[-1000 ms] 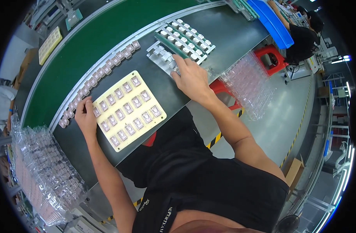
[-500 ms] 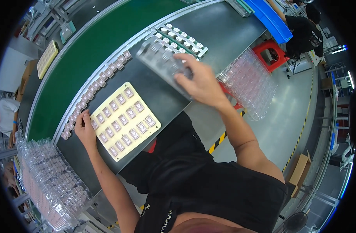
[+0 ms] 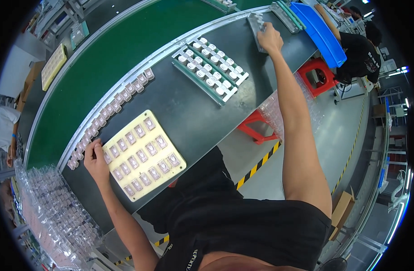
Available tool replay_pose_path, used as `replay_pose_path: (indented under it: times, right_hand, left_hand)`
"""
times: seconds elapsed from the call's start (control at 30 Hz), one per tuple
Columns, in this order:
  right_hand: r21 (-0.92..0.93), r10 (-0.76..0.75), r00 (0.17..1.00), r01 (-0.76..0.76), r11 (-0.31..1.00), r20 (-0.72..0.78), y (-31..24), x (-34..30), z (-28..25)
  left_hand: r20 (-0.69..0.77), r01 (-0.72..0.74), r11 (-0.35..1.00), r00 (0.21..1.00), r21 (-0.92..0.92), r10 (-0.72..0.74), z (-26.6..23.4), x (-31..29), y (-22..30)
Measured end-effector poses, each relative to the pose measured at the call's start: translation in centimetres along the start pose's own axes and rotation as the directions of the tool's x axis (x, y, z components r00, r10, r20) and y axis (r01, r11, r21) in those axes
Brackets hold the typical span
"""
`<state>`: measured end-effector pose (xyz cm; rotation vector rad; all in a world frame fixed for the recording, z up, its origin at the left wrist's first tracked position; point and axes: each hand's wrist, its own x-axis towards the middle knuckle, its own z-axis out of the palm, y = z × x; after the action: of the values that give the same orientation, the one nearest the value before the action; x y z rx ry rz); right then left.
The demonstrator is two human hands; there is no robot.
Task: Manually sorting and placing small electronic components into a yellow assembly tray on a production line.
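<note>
My right hand (image 3: 271,38) reaches far out to the right end of the bench, closed on a grey, partly see-through plate (image 3: 257,37) with raised bumps. My left hand (image 3: 97,161) rests at the left edge of a cream tray (image 3: 134,193), its fingers curled in; whatever they pinch is hidden. Rows of small pale pink square pieces (image 3: 141,156) sit in that tray. Beyond it, similar pink pieces (image 3: 108,109) form a curved line along the conveyor rail. A green rack (image 3: 198,81) holding several white round-topped parts lies right of the tray, between my hands.
A blue bin (image 3: 319,38) and a green-edged rack (image 3: 286,18) are at the bench's far right. Red stools (image 3: 257,128) and stacked clear trays (image 3: 274,113) stand below. Bagged clear trays (image 3: 58,203) sit at left. The green conveyor (image 3: 94,67) runs behind. A co-worker (image 3: 359,54) works nearby.
My right hand has carried the grey plate away from beside the green rack to the far right, so the rack shows fully. My left hand stays by the cream tray.
</note>
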<state>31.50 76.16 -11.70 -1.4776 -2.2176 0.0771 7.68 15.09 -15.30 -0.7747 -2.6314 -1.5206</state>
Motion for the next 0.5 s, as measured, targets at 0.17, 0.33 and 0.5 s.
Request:
replay_pose_path:
  times: [0.17, 0.33, 0.5]
  right_hand:
    - [-0.069, 0.076, 0.997, -0.078, 0.995, -0.02, 0.9, 6.4, 2.0]
    - [-0.072, 0.017, 0.994, -0.025, 0.997, -0.103, -1.1, 8.7, 3.4]
    - [-0.094, -0.078, 0.993, 0.069, 0.993, -0.089, -2.2, 11.7, 4.7]
  left_hand:
    - [0.007, 0.042, 0.997, 0.999, -0.068, -0.041, 0.0, -0.1, -0.5]
    - [-0.013, 0.046, 0.998, 0.999, -0.04, -0.046, -0.5, -0.5, -0.9]
    - [-0.057, 0.11, 0.992, 0.992, -0.058, -0.113, -1.2, -1.0, -0.5]
